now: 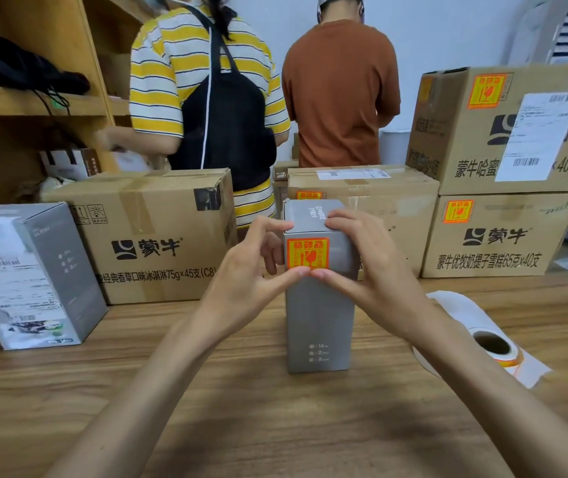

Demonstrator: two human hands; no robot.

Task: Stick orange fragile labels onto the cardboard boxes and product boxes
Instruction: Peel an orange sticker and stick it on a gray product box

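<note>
Grey product box (319, 315), upright at table (241, 426) centre: left hand (251, 270) and right hand (368, 267) clasped its upper sides to steady it, thumbs pressing flat the lower edge of the orange fragile label (307, 252); label roll (493, 346) lay near right, within reach.

The tall product box (319, 305) stands upright on the table (275, 426) straight before you, a label (307, 253) on its near face. The label roll (493, 346) lies to its right, a second product box (30, 274) to its left, cardboard boxes (151, 236) behind.
</note>
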